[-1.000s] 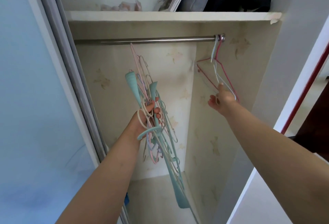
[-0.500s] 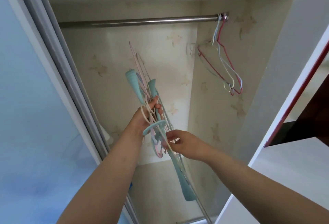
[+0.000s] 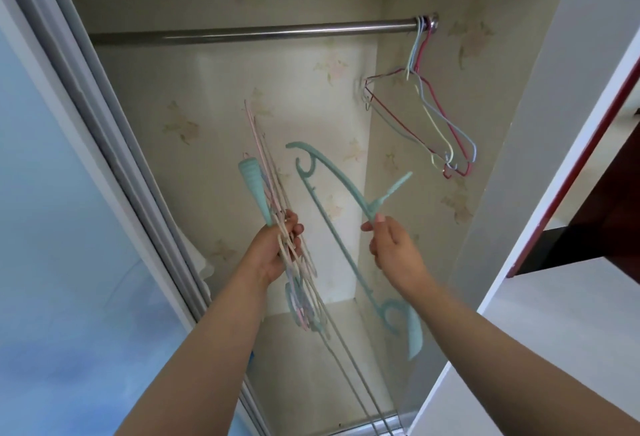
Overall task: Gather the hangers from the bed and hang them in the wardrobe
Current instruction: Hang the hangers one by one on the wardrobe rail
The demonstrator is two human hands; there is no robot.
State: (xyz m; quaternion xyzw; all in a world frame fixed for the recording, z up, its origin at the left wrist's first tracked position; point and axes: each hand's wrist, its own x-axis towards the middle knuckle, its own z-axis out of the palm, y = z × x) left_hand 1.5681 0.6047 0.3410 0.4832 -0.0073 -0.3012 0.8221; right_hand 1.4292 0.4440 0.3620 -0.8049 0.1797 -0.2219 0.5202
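Wardrobe (image 3: 242,96) open, sliding door (image 3: 52,228) pushed to the left. Rail (image 3: 249,34) runs across near the top; most of it bare. At its far right end a few wire hangers (image 3: 433,113) already hang, red, blue and pale ones bunched together, touching.

Bundle (image 3: 277,214) of thin pastel hangers plus a teal one is in the left hand (image 3: 277,252), fingers wrapped round the middle of the stack, hooks pointing down. Looks light but tangly, thin arms prob. snag on each other when one is pulled free.

Teal hanger (image 3: 332,200) is apart from the bundle, held in front of the wardrobe below the rail. Right hand (image 3: 391,248) pinches it near the neck, thumb and fingers closed on the plastic just under the hook (image 3: 391,191). Hook points up and right, body slants down toward the wardrobe floor.

Judging by looks: moulded plastic, stiff, light, smooth, so a bit slippery in a pinch. Best hold is where it is now, at the neck, so the hook can be steered over the rail w/o the arms swinging. Thin lower bar may flex; not a place to grab.
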